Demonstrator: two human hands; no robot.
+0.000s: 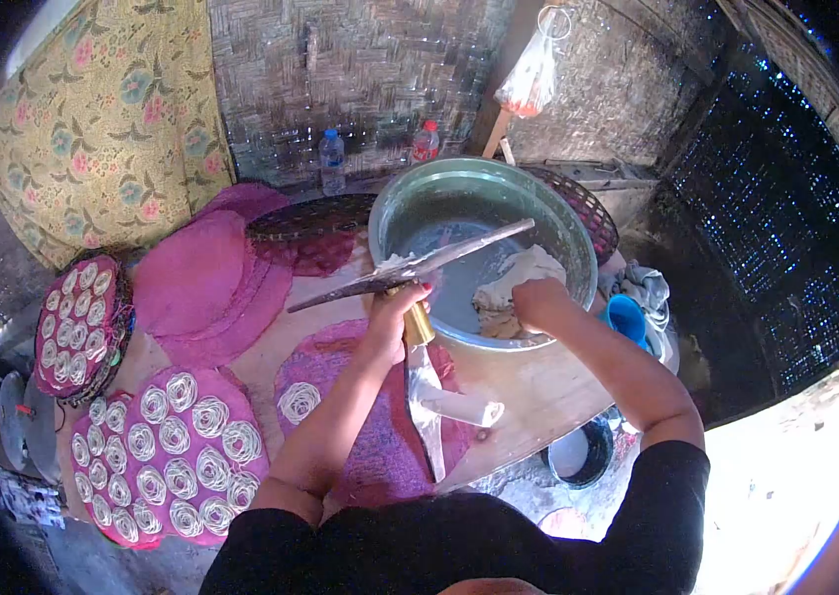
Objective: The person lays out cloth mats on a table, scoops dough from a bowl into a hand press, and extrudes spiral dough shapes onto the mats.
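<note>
The left hand (392, 319) wraps snugly around a shiny brass cylinder (419, 326) on a white-smeared wooden tool (421, 382); the right hand (544, 305) curls against pale, lumpy dough (527, 270) at five o'clock inside a round greenish basin (539, 198), fingertips hidden, its closure impossible to tell.

Flowered cloth (127, 124) hangs beside a woven wall (360, 84), with bright light (786, 506) at lower right.

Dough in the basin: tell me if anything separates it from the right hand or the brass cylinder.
Nothing visible separates the right hand from the dough; they appear to touch. Toward the brass cylinder in the left hand, the basin's near rim stands between, and a wooden bar crosses over the basin in this view.
</note>
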